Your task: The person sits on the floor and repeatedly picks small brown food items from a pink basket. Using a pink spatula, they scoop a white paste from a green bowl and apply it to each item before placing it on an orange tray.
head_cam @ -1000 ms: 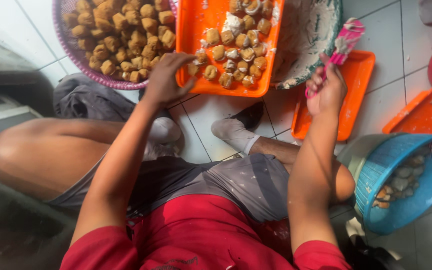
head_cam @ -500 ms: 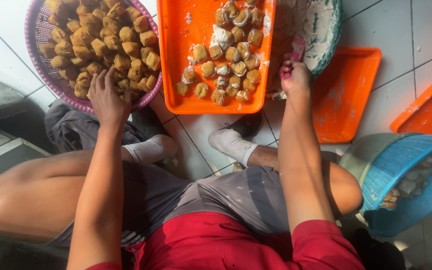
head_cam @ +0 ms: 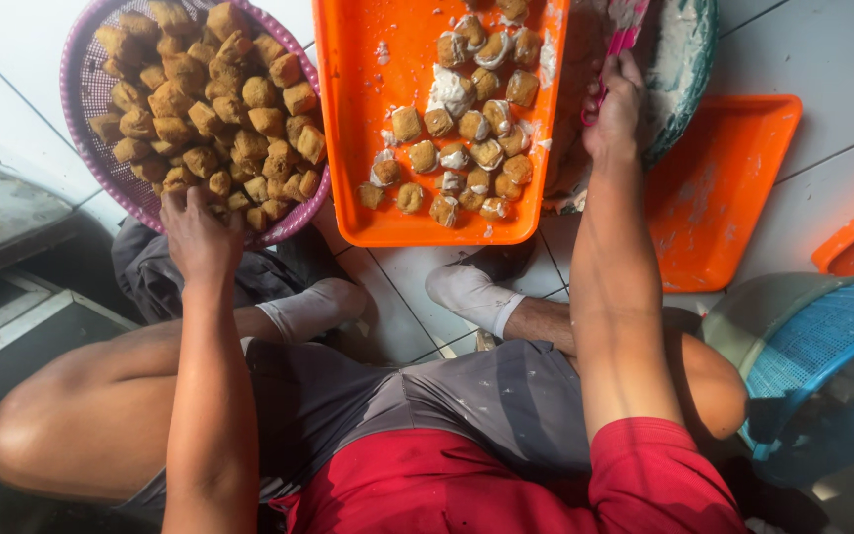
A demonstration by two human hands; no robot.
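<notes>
Two hands at work, well apart. Left hand [head_cam: 200,235] now down at the near rim of the purple basket [head_cam: 79,109], fingers curled in among the golden-brown fried tofu puffs [head_cam: 212,109] — shifted there from the near edge of the orange tray [head_cam: 358,119] a second ago. Closed loosely over the pile; cannot tell whether a puff is actually pinched, since the back of the hand hides the fingertips. Means a fresh piece being fetched from the unfilled heap, by the look of it.

Right hand [head_cam: 613,117] reaching far forward, wrapped shut round a pink-handled utensil [head_cam: 625,35], its tip dipped into the teal bowl [head_cam: 689,69] smeared with pale paste. Moved forward from its earlier raised spot. Looks like loading filling.

Between the hands: that orange tray, holding filled puffs [head_cam: 462,129] daubed with white, some paste spilled on its floor. Just right of the right forearm, a second orange tray [head_cam: 733,198], bare. Further right and nearer the body, a blue basket [head_cam: 822,366] over a grey-green tub. Beneath the arms, grey shorts, red shirt, white socks on tiled floor [head_cam: 812,59].
</notes>
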